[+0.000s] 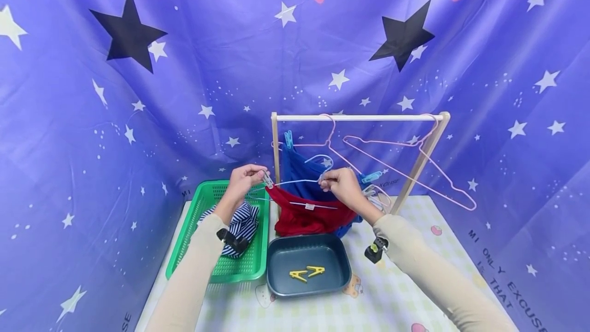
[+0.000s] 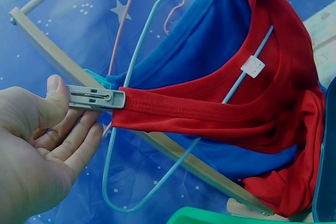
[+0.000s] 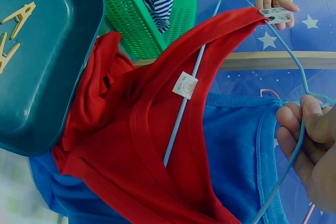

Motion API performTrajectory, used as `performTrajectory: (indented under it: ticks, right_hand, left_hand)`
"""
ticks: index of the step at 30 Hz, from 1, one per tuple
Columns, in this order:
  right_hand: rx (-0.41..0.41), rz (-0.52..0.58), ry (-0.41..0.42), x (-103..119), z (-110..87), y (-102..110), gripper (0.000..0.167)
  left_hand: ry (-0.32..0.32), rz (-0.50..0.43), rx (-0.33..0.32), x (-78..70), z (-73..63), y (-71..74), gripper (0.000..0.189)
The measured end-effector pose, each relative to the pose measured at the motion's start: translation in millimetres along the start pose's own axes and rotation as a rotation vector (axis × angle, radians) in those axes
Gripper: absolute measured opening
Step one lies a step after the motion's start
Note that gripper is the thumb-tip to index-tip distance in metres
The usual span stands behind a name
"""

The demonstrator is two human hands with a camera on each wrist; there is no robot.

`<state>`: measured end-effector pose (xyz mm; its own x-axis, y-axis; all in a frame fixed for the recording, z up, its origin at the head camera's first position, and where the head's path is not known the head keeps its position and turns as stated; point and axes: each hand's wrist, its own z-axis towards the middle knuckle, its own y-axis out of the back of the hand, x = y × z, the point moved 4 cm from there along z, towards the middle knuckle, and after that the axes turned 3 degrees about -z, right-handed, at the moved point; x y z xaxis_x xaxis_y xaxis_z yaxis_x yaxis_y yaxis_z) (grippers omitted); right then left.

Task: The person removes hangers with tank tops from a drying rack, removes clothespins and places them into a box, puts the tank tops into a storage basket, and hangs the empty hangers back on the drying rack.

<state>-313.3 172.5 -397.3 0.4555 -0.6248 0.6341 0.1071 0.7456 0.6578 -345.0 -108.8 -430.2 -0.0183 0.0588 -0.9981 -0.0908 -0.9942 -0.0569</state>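
Observation:
A red tank top (image 1: 299, 219) hangs on a light blue hanger (image 2: 152, 17). My left hand (image 1: 244, 183) pinches the end of a grey clothespin (image 2: 97, 98), whose jaws sit on the red strap at the hanger's left end. With its thumb and fingers, my right hand (image 1: 343, 186) grips the hanger at the base of its hook. A white label (image 3: 185, 85) shows at the red neckline. Behind is a blue garment (image 1: 295, 168) on the rack, with blue clothespins (image 1: 288, 139) at its top.
Two pink hangers (image 1: 410, 142) hang from the rack's white bar (image 1: 364, 118). At left stands a green basket (image 1: 172, 257) with a striped garment (image 1: 241, 224) in it. A dark tray (image 1: 309, 293) in front holds two yellow clothespins (image 1: 316, 270).

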Motion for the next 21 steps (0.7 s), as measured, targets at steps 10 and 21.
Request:
performTrajectory:
  ticks: [10, 21]
  right_hand:
    - [-0.006, -0.019, 0.007, 2.3, 2.6, -1.0, 0.012]
    - [-0.007, -0.047, 0.002, -0.4, 1.7, -2.7, 0.013]
  left_hand:
    - [0.002, 0.044, -0.030, -1.7, 0.8, 1.1, 0.025]
    - [-0.110, 0.007, -0.099, -3.4, -2.6, -0.6, 0.012]
